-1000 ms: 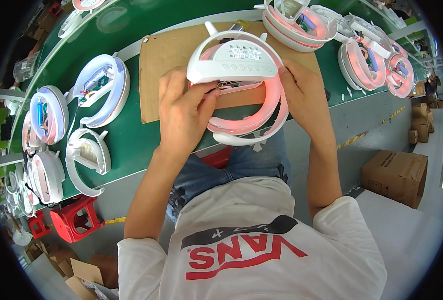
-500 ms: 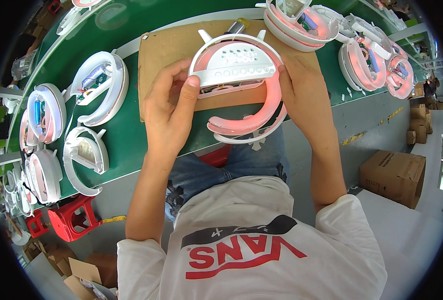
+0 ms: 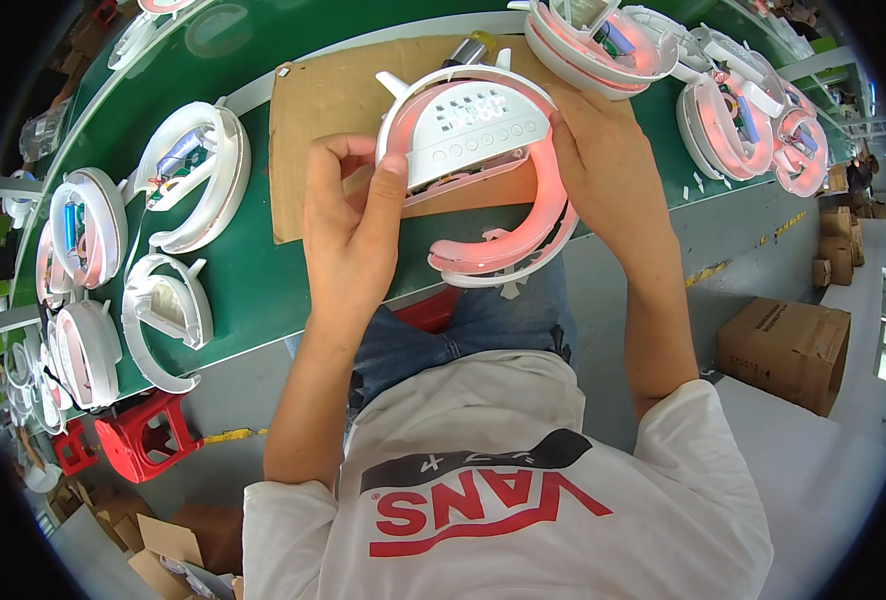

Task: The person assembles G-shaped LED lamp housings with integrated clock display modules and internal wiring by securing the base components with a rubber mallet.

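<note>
Between my hands is a white round clock lamp [image 3: 475, 132] with two small horns, a half-round display panel and a curved arm glowing pink-red. It is held over a brown cardboard sheet [image 3: 313, 95]. My left hand [image 3: 361, 205] grips its left edge, thumb on the front and fingers bent behind. Around the right rim, my right hand [image 3: 603, 150] is closed, with its fingertips partly hidden behind the lamp. Below the panel an open slot shows parts inside. A screwdriver with a yellow handle [image 3: 478, 42] lies just beyond the lamp.
Open lamp housings with wires and circuit boards stand on the green bench [image 3: 253, 300], such as a white one [image 3: 195, 175] at left and a pink-lit one [image 3: 603, 50] at far right. A red stool [image 3: 148, 435] and a carton [image 3: 785, 352] are on the floor.
The lamp has tilted, its left side lower and right side higher. My left hand has shifted slightly right with it, and my right hand still grips the rim.
</note>
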`<state>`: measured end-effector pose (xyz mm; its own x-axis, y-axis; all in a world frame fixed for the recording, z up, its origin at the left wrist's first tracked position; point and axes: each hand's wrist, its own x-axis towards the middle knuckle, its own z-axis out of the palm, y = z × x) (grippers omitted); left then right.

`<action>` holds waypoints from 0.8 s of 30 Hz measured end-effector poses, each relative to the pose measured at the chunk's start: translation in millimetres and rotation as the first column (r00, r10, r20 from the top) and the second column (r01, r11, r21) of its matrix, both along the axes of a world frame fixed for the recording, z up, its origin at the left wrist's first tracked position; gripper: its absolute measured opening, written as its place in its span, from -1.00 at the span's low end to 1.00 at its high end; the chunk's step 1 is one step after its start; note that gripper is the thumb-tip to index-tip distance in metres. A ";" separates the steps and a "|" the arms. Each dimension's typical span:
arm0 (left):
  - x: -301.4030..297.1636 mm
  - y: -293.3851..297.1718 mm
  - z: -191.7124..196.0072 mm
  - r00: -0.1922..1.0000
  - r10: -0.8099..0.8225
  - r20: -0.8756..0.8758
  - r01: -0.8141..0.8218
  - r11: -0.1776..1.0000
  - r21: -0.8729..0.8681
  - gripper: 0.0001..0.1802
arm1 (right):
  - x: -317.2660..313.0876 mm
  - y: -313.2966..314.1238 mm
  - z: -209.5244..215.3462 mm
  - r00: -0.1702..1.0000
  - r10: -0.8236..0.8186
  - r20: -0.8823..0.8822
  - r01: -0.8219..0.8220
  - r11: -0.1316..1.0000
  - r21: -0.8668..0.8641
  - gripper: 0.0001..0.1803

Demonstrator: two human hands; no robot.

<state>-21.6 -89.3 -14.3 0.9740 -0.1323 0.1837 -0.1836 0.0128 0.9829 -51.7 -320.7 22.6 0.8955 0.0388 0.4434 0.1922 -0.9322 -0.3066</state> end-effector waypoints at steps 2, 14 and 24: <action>-4.6 -0.6 -3.0 0.994 0.004 0.106 -0.007 1.000 0.031 -0.72 | 2.2 1.5 0.0 0.994 0.052 0.095 -0.057 0.997 0.053 -0.66; 0.4 -0.6 5.7 0.989 0.025 -0.143 -0.046 0.988 -0.148 -0.73 | 4.2 -1.3 -0.7 0.999 0.049 0.020 -0.051 0.992 0.114 -0.76; 7.4 17.5 1.0 0.993 0.099 -0.062 -0.108 0.981 -0.161 -0.77 | 2.3 29.4 -11.8 0.988 0.109 -0.107 -0.052 0.901 0.432 -0.76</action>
<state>-14.2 -71.8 -13.3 0.9899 -0.0027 0.1419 -0.1397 0.1578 0.9775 -49.4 -291.3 10.8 0.9465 -0.0543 0.3180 0.1948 -0.6896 -0.6975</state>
